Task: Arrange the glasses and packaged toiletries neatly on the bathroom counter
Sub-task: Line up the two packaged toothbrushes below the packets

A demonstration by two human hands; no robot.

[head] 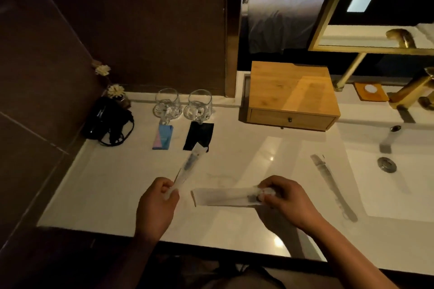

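- Clear plastic packets sit in both hands: the left hand (157, 204) is closed on a long packet (187, 169) pointing to 1 o'clock; the right hand (285, 197) pinches a flat packet (225, 197).
- Lay each straight on the white desk (234, 152), below the two glasses (183, 106) at 12 o'clock.

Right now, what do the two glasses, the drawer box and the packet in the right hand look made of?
Glasses: clear glass, glossy; the wall shows through them and they catch highlights.
Drawer box: light wood, matte, with visible grain and a small dark knob.
Packet in the right hand: probably thin translucent plastic; dark contents show through. Blur leaves it uncertain.
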